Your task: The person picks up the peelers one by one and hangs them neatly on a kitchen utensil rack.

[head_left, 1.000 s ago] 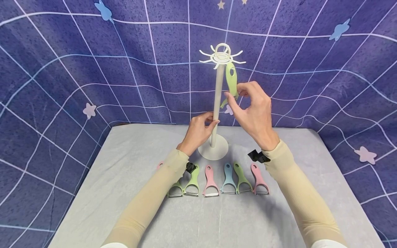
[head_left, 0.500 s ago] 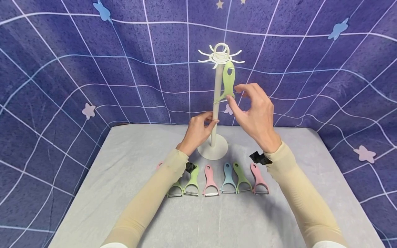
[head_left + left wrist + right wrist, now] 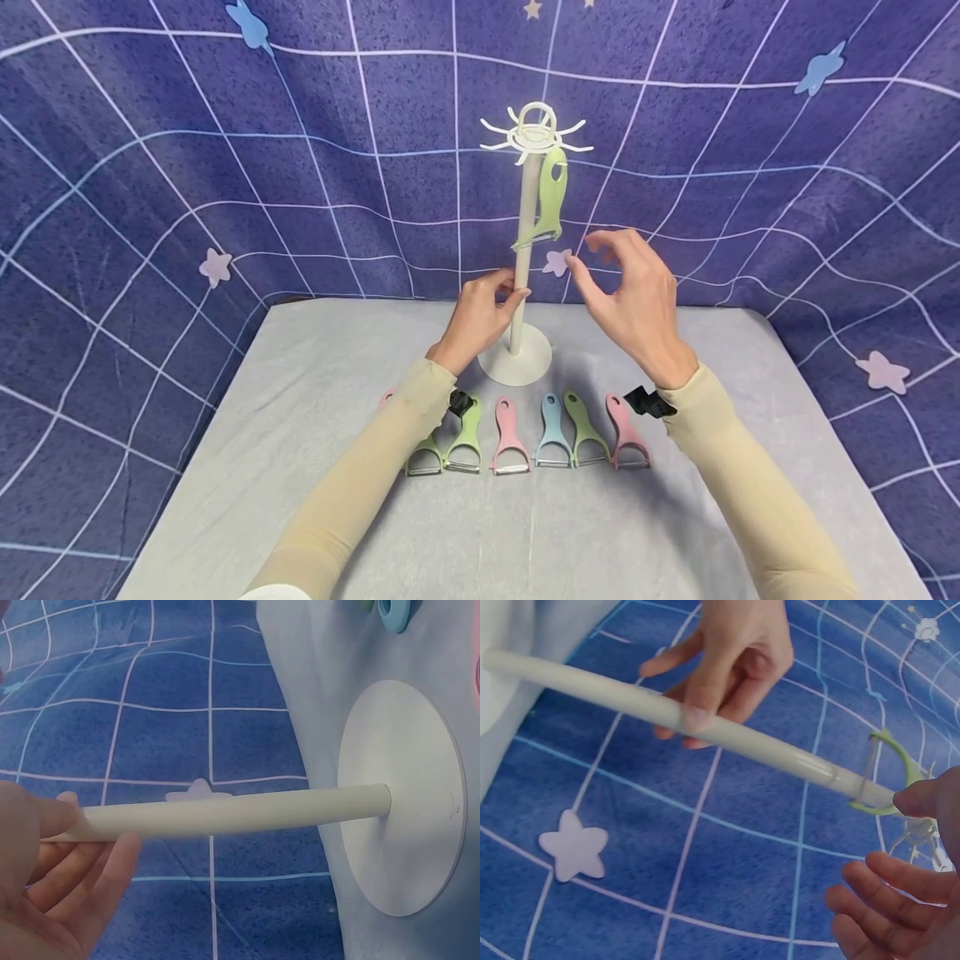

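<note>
A cream stand (image 3: pixel 528 200) rises from a round base (image 3: pixel 515 367), topped by a ring of several white hooks (image 3: pixel 534 137). From a front-right hook hangs a light green peeler (image 3: pixel 553 193), tilted with its blade end against the pole. My left hand (image 3: pixel 483 321) grips the pole low down, thumb in front; the left wrist view shows its fingers curled round the pole (image 3: pixel 225 814). Right of the hanging peeler, apart from it, my right hand (image 3: pixel 637 304) holds nothing, its thumb and fingers spread in a loose curve.
Several peelers lie in a row before the base: pink (image 3: pixel 507 437), blue (image 3: pixel 552 433), green (image 3: pixel 585 429) and another pink (image 3: pixel 627 433). More green ones (image 3: pixel 467 437) lie beside the left sleeve, which partly covers the row. A patterned blue cloth (image 3: pixel 360 167) hangs behind the table.
The green peeler swung left toward the pole and hangs from the hook. My right hand let go of it and moved right and down. The left hand kept its place on the pole.
</note>
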`<state>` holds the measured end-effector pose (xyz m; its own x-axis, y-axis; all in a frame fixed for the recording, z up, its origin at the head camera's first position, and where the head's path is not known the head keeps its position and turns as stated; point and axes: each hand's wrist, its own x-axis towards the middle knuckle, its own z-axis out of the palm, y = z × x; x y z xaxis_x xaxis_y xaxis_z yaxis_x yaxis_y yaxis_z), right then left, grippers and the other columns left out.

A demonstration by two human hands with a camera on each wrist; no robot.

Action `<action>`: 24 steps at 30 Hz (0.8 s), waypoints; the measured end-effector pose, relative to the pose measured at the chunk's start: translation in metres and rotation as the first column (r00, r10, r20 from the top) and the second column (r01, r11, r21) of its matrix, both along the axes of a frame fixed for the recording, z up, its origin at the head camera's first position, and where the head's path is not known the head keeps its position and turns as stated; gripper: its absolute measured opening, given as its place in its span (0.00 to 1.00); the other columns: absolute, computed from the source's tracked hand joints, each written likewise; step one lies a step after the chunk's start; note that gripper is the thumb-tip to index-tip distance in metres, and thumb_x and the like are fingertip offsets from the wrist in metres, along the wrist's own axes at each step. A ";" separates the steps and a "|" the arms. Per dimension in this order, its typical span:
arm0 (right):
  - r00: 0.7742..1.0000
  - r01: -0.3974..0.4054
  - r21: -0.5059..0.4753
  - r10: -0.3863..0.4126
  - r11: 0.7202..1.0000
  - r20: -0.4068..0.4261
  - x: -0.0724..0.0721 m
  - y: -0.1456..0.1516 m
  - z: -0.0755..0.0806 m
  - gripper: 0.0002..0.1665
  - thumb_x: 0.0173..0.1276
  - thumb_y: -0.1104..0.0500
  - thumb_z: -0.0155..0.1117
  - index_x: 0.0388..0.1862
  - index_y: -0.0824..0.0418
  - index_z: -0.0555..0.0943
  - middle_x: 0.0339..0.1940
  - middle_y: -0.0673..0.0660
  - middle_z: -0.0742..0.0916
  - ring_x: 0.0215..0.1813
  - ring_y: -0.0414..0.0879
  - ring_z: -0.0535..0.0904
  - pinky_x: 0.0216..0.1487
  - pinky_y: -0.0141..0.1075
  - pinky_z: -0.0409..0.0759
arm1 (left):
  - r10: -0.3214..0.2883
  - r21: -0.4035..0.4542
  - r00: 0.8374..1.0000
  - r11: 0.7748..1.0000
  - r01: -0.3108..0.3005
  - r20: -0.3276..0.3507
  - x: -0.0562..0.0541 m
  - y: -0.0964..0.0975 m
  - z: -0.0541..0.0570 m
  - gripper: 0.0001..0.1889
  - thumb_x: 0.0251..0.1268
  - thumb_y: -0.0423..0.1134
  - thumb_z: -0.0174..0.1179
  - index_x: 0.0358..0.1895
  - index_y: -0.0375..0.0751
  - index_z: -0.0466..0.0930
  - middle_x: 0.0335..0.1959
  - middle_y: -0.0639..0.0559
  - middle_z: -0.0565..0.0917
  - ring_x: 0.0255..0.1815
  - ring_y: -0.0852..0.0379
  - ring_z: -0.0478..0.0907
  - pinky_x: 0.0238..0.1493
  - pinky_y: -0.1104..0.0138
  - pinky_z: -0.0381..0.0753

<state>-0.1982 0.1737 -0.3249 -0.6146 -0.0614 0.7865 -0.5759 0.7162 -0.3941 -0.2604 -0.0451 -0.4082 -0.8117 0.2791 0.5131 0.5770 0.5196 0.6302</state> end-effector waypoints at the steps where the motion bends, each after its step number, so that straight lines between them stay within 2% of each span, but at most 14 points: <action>1: 1.000 0.004 0.009 -0.004 1.000 0.007 0.001 0.002 -0.003 0.19 0.73 0.47 0.74 0.50 0.62 0.88 0.43 0.58 0.89 0.44 0.55 0.83 0.42 0.47 0.80 | -0.001 -0.003 1.000 1.000 0.001 0.002 0.000 0.000 0.000 0.10 0.77 0.41 0.69 0.49 0.38 0.88 0.41 0.47 0.93 0.46 0.50 0.92 0.50 0.59 0.91; 6: 0.998 0.023 0.034 -0.024 0.999 0.052 0.005 0.012 -0.016 0.19 0.72 0.48 0.74 0.51 0.60 0.88 0.43 0.58 0.89 0.43 0.53 0.83 0.38 0.48 0.79 | -0.008 -0.016 1.000 1.000 0.008 0.007 0.000 -0.001 0.001 0.10 0.78 0.42 0.68 0.49 0.38 0.88 0.42 0.47 0.93 0.47 0.50 0.91 0.54 0.55 0.89; 13: 0.995 0.021 0.079 -0.029 0.997 0.099 0.012 0.024 -0.036 0.19 0.72 0.48 0.75 0.51 0.62 0.87 0.42 0.58 0.89 0.42 0.54 0.83 0.37 0.47 0.78 | -0.009 -0.021 1.000 1.000 0.009 0.009 -0.001 -0.001 0.002 0.10 0.78 0.41 0.68 0.49 0.38 0.88 0.41 0.46 0.93 0.46 0.48 0.90 0.53 0.51 0.89; 20: 0.985 0.016 0.108 -0.034 0.994 0.172 0.021 0.033 -0.060 0.17 0.72 0.50 0.75 0.51 0.59 0.87 0.41 0.56 0.88 0.40 0.53 0.83 0.32 0.46 0.76 | -0.001 -0.029 1.000 1.000 0.000 -0.016 -0.001 0.000 0.000 0.09 0.77 0.40 0.69 0.50 0.39 0.89 0.42 0.46 0.93 0.46 0.48 0.91 0.53 0.54 0.89; 24: 0.976 0.020 0.126 -0.047 0.992 0.214 0.026 0.038 -0.072 0.16 0.72 0.51 0.75 0.51 0.59 0.87 0.40 0.55 0.88 0.38 0.50 0.83 0.31 0.44 0.76 | -0.003 -0.021 1.000 1.000 0.003 -0.016 -0.001 0.000 -0.001 0.09 0.77 0.40 0.68 0.51 0.39 0.89 0.42 0.46 0.93 0.46 0.48 0.91 0.53 0.52 0.89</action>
